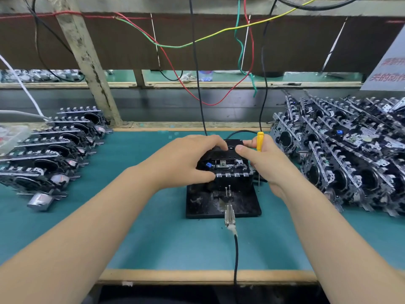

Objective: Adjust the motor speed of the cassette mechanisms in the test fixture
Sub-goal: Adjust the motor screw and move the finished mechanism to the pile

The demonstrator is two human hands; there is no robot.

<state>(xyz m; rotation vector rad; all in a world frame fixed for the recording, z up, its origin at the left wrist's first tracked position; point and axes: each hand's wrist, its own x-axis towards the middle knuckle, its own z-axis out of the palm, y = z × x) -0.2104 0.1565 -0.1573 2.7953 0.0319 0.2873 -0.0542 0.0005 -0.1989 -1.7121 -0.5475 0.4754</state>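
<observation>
A black test fixture (221,205) sits in the middle of the green mat, with a cassette mechanism (228,166) seated at its far end. My left hand (188,159) grips the mechanism from the left, fingers over its top and thumb at its front edge. My right hand (263,163) rests against the mechanism's right side and holds a yellow-handled screwdriver (260,141), handle up between the fingers, thin shaft pointing down beside the fixture. A metal probe clip (229,213) with a black cable lies at the fixture's front.
Rows of cassette mechanisms (54,150) lie on the left of the mat. A dense pile of mechanisms (350,154) fills the right. Coloured wires (197,42) and black cables hang above the fixture. A clear plastic box (11,137) stands at far left. The bench's wooden edge (197,276) runs along the front.
</observation>
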